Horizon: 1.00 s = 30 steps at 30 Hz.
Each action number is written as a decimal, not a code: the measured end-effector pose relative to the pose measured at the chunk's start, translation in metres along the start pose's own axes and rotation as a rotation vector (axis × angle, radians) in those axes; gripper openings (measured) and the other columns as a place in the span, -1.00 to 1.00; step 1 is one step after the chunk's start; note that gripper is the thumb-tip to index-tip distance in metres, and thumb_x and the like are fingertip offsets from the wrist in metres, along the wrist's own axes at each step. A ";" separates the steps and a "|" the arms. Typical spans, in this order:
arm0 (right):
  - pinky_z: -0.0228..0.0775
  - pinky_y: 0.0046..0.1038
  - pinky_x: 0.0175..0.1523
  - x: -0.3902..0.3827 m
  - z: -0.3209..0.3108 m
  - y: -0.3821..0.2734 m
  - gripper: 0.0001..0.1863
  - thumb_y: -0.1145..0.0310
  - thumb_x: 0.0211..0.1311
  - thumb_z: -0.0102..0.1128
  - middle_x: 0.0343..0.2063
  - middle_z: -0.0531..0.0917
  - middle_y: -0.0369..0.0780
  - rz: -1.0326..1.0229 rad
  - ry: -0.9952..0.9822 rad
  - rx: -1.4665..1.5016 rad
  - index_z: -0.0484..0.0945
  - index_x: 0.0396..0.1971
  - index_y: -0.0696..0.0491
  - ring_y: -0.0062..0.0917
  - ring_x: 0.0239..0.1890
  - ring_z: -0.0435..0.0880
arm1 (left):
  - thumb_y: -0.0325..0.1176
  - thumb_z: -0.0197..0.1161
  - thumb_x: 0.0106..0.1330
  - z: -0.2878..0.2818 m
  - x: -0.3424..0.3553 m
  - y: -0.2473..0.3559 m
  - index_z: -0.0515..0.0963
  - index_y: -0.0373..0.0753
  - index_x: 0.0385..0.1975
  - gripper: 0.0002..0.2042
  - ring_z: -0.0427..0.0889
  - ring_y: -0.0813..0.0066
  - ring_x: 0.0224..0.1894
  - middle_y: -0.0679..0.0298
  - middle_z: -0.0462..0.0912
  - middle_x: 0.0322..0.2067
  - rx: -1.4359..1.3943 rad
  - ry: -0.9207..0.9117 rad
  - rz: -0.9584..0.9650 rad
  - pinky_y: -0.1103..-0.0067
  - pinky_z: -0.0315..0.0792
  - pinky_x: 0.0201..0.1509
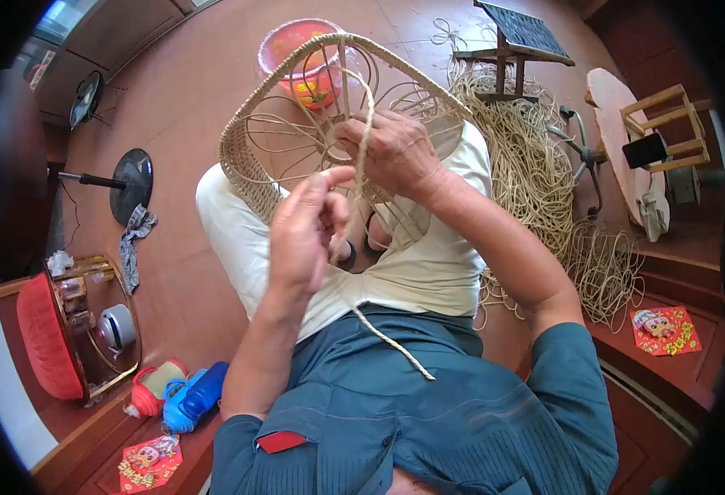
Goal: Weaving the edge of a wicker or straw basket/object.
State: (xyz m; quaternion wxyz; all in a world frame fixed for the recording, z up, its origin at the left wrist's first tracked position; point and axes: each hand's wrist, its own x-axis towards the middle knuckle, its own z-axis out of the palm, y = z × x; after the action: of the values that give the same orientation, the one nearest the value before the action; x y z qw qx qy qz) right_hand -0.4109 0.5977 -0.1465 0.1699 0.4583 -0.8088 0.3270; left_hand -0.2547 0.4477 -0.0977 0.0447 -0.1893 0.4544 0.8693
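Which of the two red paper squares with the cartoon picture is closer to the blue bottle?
The red paper square at the lower left, just below the blue bottle. The other square lies far off on the right.

A home used as a weaving workshop

Loose rattan strands (536, 165) lie heaped on a reddish tiled floor (181, 99), beside a small wooden stool (511, 45) and a standing fan (123, 181). Household clutter fills the edges: a red cushion (44, 338), a kettle (116, 328), plastic bottles (185, 396).
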 end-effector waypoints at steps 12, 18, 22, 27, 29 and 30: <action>0.62 -0.13 0.00 0.010 -0.019 -0.010 -0.82 0.37 0.26 0.26 -0.21 0.75 -0.20 0.105 -0.177 0.034 0.69 -0.15 -0.05 -0.16 -0.12 0.80 | -0.32 0.04 0.70 -0.001 0.061 -0.063 0.61 -0.23 0.00 -0.79 0.38 0.68 -0.62 0.40 0.54 -0.49 0.180 0.106 0.101 0.64 0.26 -0.55; 0.62 -0.19 -0.02 0.006 -0.015 -0.006 -0.85 0.28 0.31 0.34 -0.25 0.76 -0.25 0.038 -0.112 0.056 0.69 -0.16 -0.07 -0.22 -0.14 0.80 | -0.16 0.04 0.74 -0.013 0.015 -0.037 0.47 -0.10 -0.39 -0.65 0.22 0.73 -0.57 0.51 0.36 -0.54 0.254 0.080 0.161 0.63 0.08 -0.52; 0.62 -0.21 -0.03 0.005 -0.013 -0.006 -0.85 0.22 0.33 0.40 -0.27 0.76 -0.26 0.045 -0.080 0.074 0.70 -0.20 -0.08 -0.25 -0.16 0.80 | -0.20 0.14 0.70 -0.032 -0.006 0.001 0.55 -0.20 -0.33 -0.70 0.39 0.70 -0.47 0.42 0.48 -0.47 0.283 -0.018 0.143 0.65 0.32 -0.36; 0.62 -0.22 -0.09 0.002 -0.010 0.000 -0.86 0.21 0.35 0.41 -0.33 0.75 -0.27 0.036 -0.020 -0.011 0.69 -0.26 -0.07 -0.26 -0.22 0.80 | -0.25 0.19 0.63 -0.034 -0.032 0.068 0.60 -0.25 -0.26 -0.78 0.55 0.53 -0.13 0.18 0.57 -0.03 0.377 -0.047 0.705 0.47 0.48 0.07; 0.61 -0.22 -0.15 0.002 -0.006 0.001 -0.84 0.20 0.33 0.44 -0.35 0.76 -0.28 0.036 0.010 -0.006 0.68 -0.24 -0.08 -0.27 -0.28 0.79 | -0.33 0.17 0.60 -0.030 -0.053 0.117 0.52 -0.25 -0.36 -0.78 0.49 0.48 -0.20 0.22 0.51 -0.12 0.130 -0.053 0.752 0.47 0.47 -0.02; 0.59 -0.23 -0.22 0.002 -0.004 0.001 -0.81 0.19 0.32 0.48 -0.37 0.76 -0.29 0.035 0.038 -0.004 0.67 -0.23 -0.08 -0.28 -0.33 0.79 | -0.40 0.17 0.58 -0.028 -0.066 0.143 0.45 -0.23 -0.44 -0.75 0.43 0.43 -0.24 0.27 0.44 -0.24 -0.007 -0.081 0.749 0.47 0.45 -0.13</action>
State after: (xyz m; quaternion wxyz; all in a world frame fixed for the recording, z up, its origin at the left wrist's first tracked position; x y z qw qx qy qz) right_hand -0.4131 0.5998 -0.1426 0.1803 0.4373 -0.8141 0.3368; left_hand -0.2214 0.3483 0.0228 -0.2590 0.0246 0.4870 0.8338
